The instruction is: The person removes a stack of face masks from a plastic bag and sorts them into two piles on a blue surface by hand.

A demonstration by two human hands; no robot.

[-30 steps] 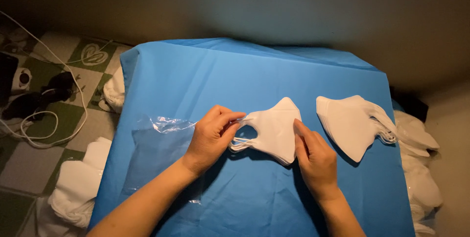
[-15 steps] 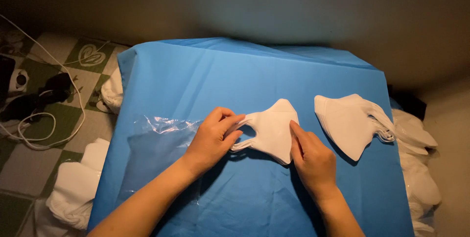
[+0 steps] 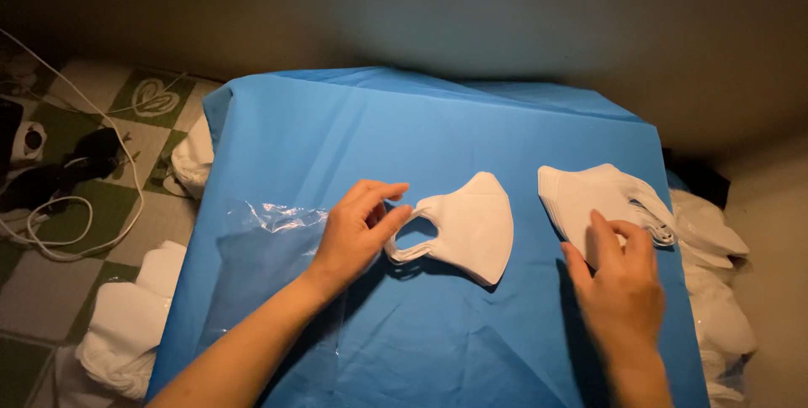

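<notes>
Blue cloth (image 3: 353,130), clear plastic bag (image 3: 252,248), white cables (image 3: 50,223) on green-checked floor (image 3: 126,206).

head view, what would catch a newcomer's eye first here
A bright blue sheet fills the middle of the view, and a single white face mask lies at its centre, its ear loop pinched by the left hand. To the right, a stack of white masks sits near the sheet's edge with the right hand resting on it. A crumpled clear plastic bag lies to the left.
</notes>
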